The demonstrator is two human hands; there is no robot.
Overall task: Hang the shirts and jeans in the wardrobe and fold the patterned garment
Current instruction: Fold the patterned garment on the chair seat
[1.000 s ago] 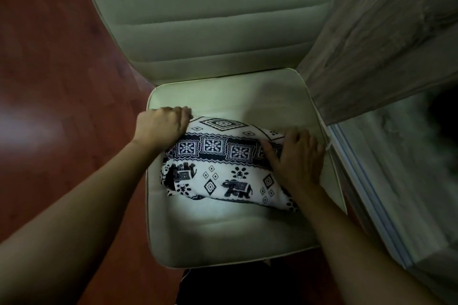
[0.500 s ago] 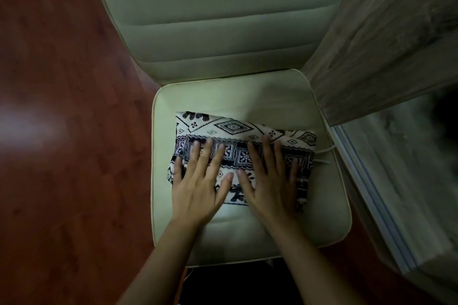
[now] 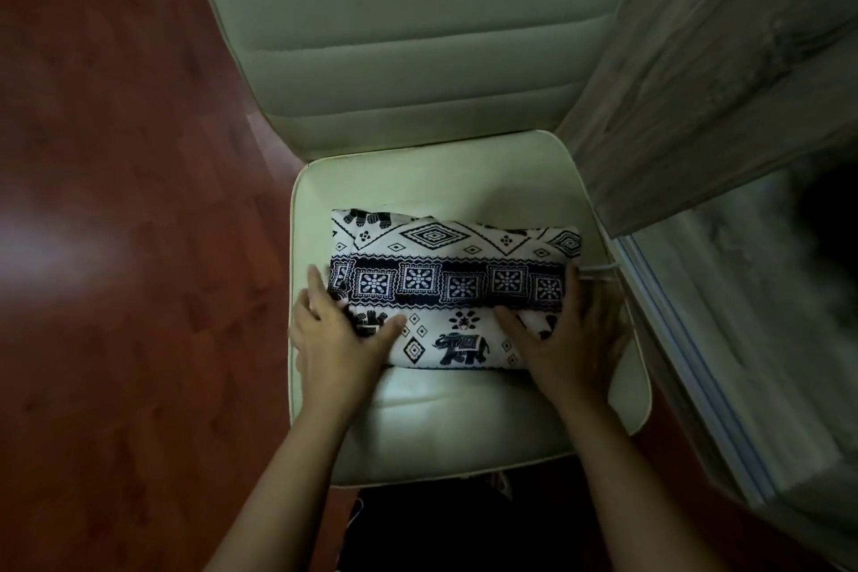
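Note:
The patterned garment [image 3: 445,283], white with dark elephant and diamond prints, lies folded into a flat rectangle on the cream chair seat [image 3: 464,423]. My left hand [image 3: 334,339] is at its left end, thumb on top and fairly straight fingers along the edge. My right hand [image 3: 571,339] mirrors this at the right end, thumb on the fabric and fingers against the side. A white drawstring [image 3: 599,267] pokes out at the right end. No shirts or jeans are in view.
The padded chair back [image 3: 418,37] rises behind the seat. A grey wood-grain wardrobe panel [image 3: 719,84] and its sliding rail [image 3: 687,362] stand close on the right. Red-brown wooden floor [image 3: 116,246] spreads to the left.
Both hands lay flat side by side on the middle of the garment half a second ago. They have slid apart to its left and right ends, uncovering the folded top.

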